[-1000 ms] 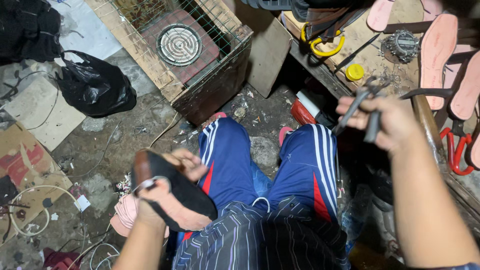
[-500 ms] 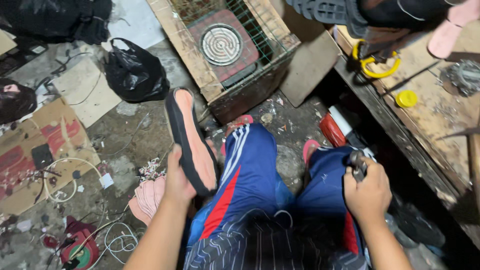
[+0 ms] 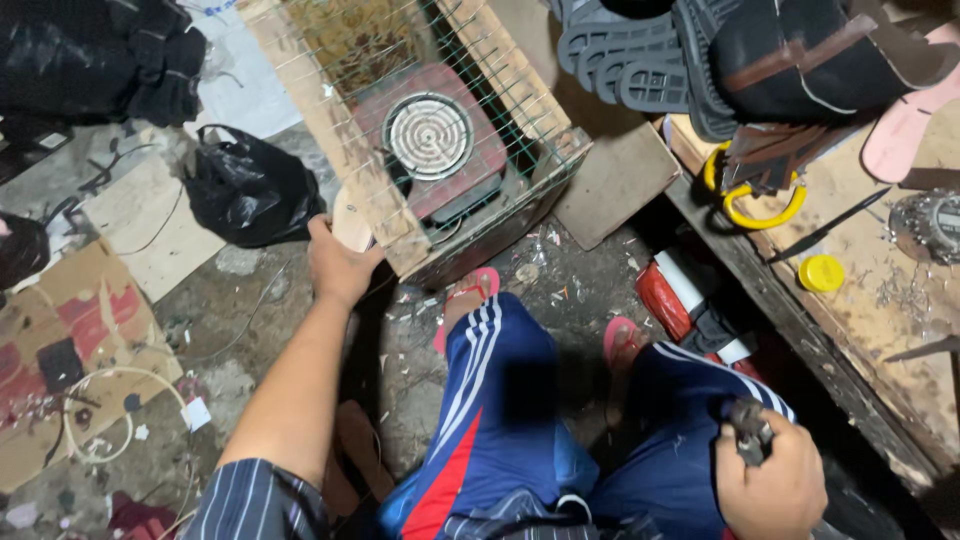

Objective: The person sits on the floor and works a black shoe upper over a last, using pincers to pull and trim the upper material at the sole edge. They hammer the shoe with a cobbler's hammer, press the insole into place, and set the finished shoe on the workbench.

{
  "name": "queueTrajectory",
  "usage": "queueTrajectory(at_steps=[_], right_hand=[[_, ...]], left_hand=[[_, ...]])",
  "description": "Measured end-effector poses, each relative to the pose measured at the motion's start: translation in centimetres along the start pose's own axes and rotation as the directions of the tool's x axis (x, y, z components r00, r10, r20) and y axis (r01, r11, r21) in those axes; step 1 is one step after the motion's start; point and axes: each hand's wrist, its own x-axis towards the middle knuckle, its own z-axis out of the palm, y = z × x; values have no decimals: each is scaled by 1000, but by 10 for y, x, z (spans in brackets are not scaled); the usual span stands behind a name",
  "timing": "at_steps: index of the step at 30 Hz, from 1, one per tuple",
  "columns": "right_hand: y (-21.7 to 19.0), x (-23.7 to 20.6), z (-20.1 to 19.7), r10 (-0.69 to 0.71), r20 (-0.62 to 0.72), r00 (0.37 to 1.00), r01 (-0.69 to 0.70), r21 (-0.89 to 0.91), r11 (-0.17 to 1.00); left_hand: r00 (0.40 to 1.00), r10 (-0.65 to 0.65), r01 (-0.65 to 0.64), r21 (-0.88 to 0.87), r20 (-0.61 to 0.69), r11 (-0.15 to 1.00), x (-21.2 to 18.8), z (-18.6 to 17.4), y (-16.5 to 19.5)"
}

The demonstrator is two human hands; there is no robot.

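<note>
Beside the wire-fronted wooden crate (image 3: 420,160), left hand (image 3: 340,265) closed on a pale sole piece (image 3: 351,222) against its corner. On the right thigh, right hand (image 3: 775,480) shut around dark pliers (image 3: 748,440). Half a second ago: black-and-pink sandal raised in the left; now gone from it, another sole (image 3: 360,455) on the floor.
</note>
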Motion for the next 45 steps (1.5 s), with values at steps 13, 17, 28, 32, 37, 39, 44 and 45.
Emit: queueTrajectory(at_steps=[13, 17, 28, 32, 37, 39, 44, 45], right_hand=[[68, -4, -3, 325, 327, 888, -302, -120, 946], [65, -12, -3, 366, 292, 884, -335, -149, 930], [56, -2, -6, 379, 340, 861, -353, -139, 925], [59, -2, -7, 368, 317, 874, -350, -116, 930], [62, 2, -7, 350, 392, 851, -312, -160, 937], [58, 4, -7, 351, 383, 854, -315, -156, 936], [30, 2, -1, 325, 294, 899, -311, -95, 946], [23, -1, 2, 297, 218, 930, -285, -86, 955]], left_hand=[[954, -275, 214, -914, 120, 345, 63, 60, 14], [910, -388, 253, -935, 144, 246, 65, 61, 18], [917, -383, 285, -857, 113, 429, 67, 64, 15], [984, -167, 111, -540, -56, 835, 64, 66, 13], [976, -216, 155, -613, -26, 775, 68, 64, 13], [886, -354, 288, -954, 299, -84, 71, 64, 12], [985, 65, -144, -540, -163, 829, 39, 52, -21], [965, 141, -245, -572, -220, 783, 27, 46, -29]])
